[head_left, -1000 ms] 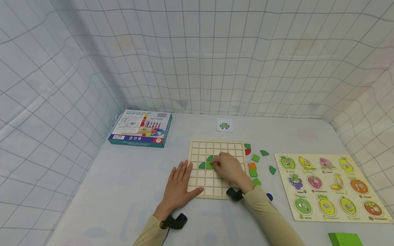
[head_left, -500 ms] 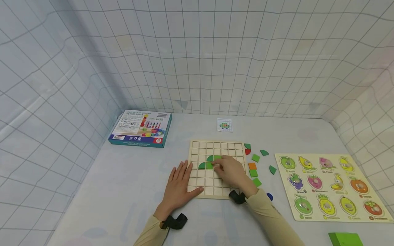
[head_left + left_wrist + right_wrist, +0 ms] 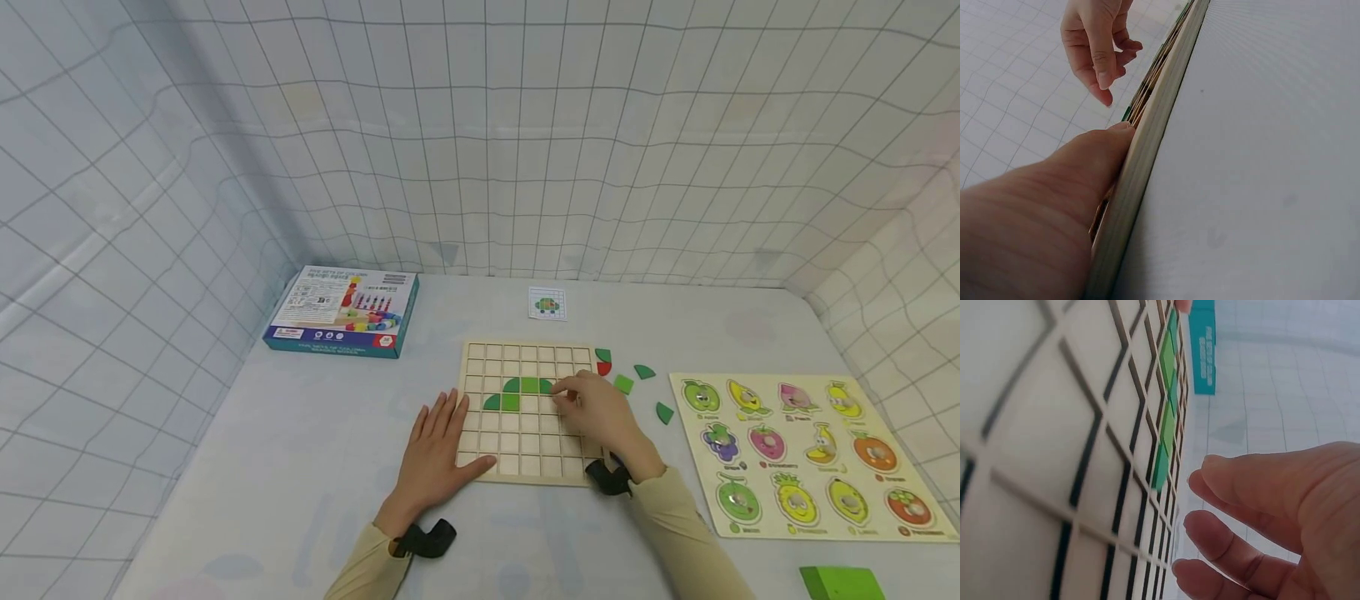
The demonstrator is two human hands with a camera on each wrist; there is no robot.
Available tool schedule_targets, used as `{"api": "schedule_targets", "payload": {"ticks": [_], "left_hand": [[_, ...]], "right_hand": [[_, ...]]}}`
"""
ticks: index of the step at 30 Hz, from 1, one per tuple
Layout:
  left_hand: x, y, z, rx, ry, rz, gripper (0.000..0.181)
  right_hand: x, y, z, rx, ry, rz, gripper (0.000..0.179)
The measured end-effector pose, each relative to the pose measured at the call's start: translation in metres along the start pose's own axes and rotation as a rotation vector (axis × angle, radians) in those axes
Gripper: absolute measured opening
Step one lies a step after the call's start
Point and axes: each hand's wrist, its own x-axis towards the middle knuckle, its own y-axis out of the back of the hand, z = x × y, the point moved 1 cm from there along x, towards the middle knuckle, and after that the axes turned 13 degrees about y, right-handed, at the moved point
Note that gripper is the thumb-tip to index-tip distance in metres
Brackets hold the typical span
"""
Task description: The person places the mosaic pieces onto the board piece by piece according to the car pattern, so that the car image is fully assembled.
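Note:
My left hand [image 3: 435, 454] rests with spread, straight fingers at the left edge of a wooden grid board [image 3: 487, 473]. In the left wrist view its thumb [image 3: 1100, 150] lies on the board's rim. My right hand [image 3: 596, 408] is over the board's right part, fingers loosely bent; in the right wrist view nothing shows between its fingertips [image 3: 1200, 531]. Just left of its fingertips lies a dark green quarter-circle tile [image 3: 546, 386], beside a light green square tile [image 3: 529, 385] and another dark green quarter circle [image 3: 512, 385]. Below them sit a second green square [image 3: 510, 402] and a quarter circle [image 3: 492, 403].
Right of the board lie a red quarter circle [image 3: 603, 367], a green square [image 3: 623, 384] and several green quarter circles [image 3: 664, 413]. A patterned card [image 3: 547, 305] lies behind the board. A fruit puzzle [image 3: 757, 457], a green block [image 3: 842, 583] and a toy box [image 3: 341, 312] stand around.
My right hand has moved right across the board, uncovering the green square and the dark green quarter circle in the upper row. It now covers tiles beside the board. My left hand stays put.

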Motion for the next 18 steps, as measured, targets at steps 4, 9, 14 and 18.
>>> {"api": "schedule_targets", "payload": {"ticks": [4,9,14,18], "left_hand": [[0.000,0.000,0.000,-0.001,-0.001,-0.001,0.097],[0.000,0.000,-0.001,0.003,0.000,-0.001,0.097],[0.000,-0.001,-0.001,0.000,0.003,-0.005,0.097],[0.000,0.000,-0.001,0.002,0.005,-0.006,0.097]], "right_hand": [[-0.006,0.010,0.011,-0.004,-0.052,0.009,0.014],[-0.014,0.020,0.025,-0.008,-0.106,0.028,0.016],[-0.024,0.023,0.040,-0.026,-0.140,0.033,0.020],[-0.029,0.025,0.047,-0.030,-0.150,0.044,0.022]]}}
